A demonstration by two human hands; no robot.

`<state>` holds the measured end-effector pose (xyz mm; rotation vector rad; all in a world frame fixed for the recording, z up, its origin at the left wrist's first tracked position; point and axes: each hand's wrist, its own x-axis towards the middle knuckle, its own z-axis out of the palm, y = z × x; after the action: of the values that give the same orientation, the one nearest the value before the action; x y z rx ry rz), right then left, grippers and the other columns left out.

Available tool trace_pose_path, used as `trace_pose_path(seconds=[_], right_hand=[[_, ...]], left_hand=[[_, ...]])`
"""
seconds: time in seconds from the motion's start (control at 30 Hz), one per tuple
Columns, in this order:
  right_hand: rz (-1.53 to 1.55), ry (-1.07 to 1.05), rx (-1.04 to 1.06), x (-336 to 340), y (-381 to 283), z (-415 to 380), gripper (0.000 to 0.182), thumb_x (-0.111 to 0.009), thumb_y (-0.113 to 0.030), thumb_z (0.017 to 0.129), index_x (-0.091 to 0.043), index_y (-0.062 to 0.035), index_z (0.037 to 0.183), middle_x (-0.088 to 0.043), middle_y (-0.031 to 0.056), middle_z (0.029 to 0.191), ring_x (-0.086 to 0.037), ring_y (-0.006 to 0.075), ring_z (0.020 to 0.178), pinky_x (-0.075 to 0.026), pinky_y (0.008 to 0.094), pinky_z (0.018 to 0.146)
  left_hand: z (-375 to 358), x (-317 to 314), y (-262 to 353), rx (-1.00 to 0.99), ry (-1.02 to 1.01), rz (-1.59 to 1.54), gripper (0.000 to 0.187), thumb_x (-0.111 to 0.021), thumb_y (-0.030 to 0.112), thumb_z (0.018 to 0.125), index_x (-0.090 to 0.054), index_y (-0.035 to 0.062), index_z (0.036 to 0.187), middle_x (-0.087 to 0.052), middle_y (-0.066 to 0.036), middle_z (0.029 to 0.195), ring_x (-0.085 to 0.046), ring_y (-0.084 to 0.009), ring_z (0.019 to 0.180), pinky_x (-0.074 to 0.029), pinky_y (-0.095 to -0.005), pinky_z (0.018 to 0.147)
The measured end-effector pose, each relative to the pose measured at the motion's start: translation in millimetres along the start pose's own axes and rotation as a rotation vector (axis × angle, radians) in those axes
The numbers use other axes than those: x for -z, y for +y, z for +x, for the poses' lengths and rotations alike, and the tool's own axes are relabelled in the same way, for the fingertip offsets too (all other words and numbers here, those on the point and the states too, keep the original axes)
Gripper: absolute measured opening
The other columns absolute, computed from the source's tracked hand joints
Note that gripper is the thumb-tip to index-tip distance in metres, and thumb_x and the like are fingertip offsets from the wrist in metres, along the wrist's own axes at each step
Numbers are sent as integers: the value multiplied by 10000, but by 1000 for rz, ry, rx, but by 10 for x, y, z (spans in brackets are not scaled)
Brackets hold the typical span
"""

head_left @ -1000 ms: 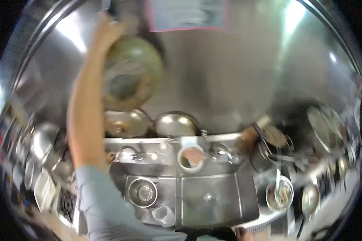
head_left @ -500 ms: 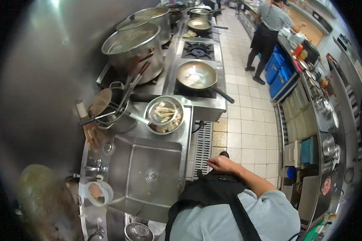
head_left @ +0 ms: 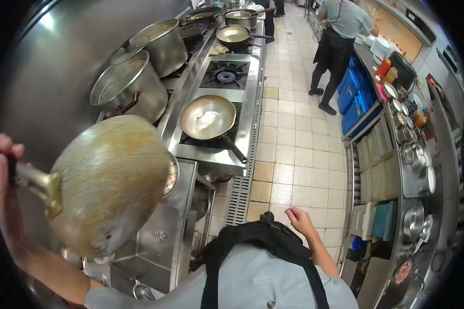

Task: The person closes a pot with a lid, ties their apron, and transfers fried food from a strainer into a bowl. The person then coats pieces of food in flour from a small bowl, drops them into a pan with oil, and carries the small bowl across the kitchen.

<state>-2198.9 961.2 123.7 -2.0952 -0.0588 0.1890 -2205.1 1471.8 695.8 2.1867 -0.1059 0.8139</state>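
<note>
My left hand (head_left: 7, 180) is raised at the left edge of the head view, its fingers wrapped round the handle of a frying pan (head_left: 111, 180). The pan's scorched brownish underside faces me. It hides part of the sink counter and most of a metal bowl (head_left: 173, 177) with pale pieces in it. Down by my black apron, my right hand (head_left: 300, 221) hangs over the tiled floor with fingers curled in. Nothing shows in it. Closest to it is the apron.
Another frying pan (head_left: 209, 117) sits on the near burner, its handle sticking out over the stove edge. Large stockpots (head_left: 134, 98) stand along the wall. The steel sink (head_left: 152, 257) lies below the raised pan. A co-worker (head_left: 340, 31) stands by blue bins (head_left: 357, 105) ahead right.
My left arm has come into view, and the pan has risen from the lower left towards the middle. The view has shifted right. My right hand stays near the apron.
</note>
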Motion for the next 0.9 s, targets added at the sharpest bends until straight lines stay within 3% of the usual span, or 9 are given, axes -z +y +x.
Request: trace_pose_path(seconds=[0.07,0.2,0.23,0.4,0.47,0.6,0.77,0.8,0.9], right_hand=[[-1,34,-20,306,374,63,266,-611,-227,1010,-707,21,1011,-621,65,662,-571,104,549,-474,295,522],[253,113,-268,679,597,366,272,-604,-237,1018,-716,10,994,-591,-4,639,-540,80,528,-440,254,494],[280,136,-280,690,644,468,273,-602,-238,1018,-715,9,988,-585,-6,634,-535,76,525,-436,254,489],[345,121,-318,464,569,927,271,-607,-233,1015,-712,16,990,-598,1,642,-535,74,554,-444,262,508],[-3,23,-146,401,491,1078,252,-626,-228,994,-713,9,992,-711,178,781,-679,220,672,-535,361,641],[7,-10,-230,598,161,1285,247,-634,-227,985,-703,10,1003,-712,227,869,-704,280,744,-547,398,718],[-92,167,-446,982,12,1350,260,-628,-218,983,-701,31,995,-692,172,768,-663,204,637,-522,353,588],[-95,165,-457,1000,69,1333,260,-628,-218,983,-701,31,995,-692,172,768,-663,204,637,-522,353,588],[-84,241,-640,1097,146,1280,276,-617,-211,987,-695,54,977,-650,102,704,-617,161,578,-495,329,534]], left_hand=[[154,-419,150,-80,-181,75,463,-596,62,981,-452,11,1418,-563,-104,1280,-606,-182,1180,-487,-360,1059],[675,-1673,163,-24,-264,-77,559,-734,139,880,-480,17,1363,-658,-50,1092,-687,-182,1018,-527,-255,848],[810,-1919,140,-10,-317,-151,516,-715,114,904,-484,38,1359,-640,-56,1121,-671,-195,1028,-517,-335,940],[1498,-3301,-405,-274,-291,-326,384,-748,69,875,-574,37,1216,-673,-33,1014,-678,-154,977,-540,-308,880],[1857,-3794,-773,-339,-474,-352,284,-740,41,863,-604,52,1111,-671,-11,945,-649,-102,902,-530,-278,812],[2692,-4996,-1953,-449,-687,-345,224,-706,21,824,-622,52,1029,-635,11,831,-588,-67,821,-493,-261,745],[2894,-6333,-2775,-509,-510,125,230,-729,137,780,-645,74,985,-698,-135,959,-682,-377,942,-555,-491,796],[2865,-6506,-2853,-433,-617,234,187,-685,108,818,-628,83,994,-679,-128,1004,-675,-354,983,-543,-468,849],[2624,-7257,-3741,-529,-482,380,197,-620,40,840,-590,129,1013,-613,-92,1014,-626,-346,1040,-518,-499,847]])
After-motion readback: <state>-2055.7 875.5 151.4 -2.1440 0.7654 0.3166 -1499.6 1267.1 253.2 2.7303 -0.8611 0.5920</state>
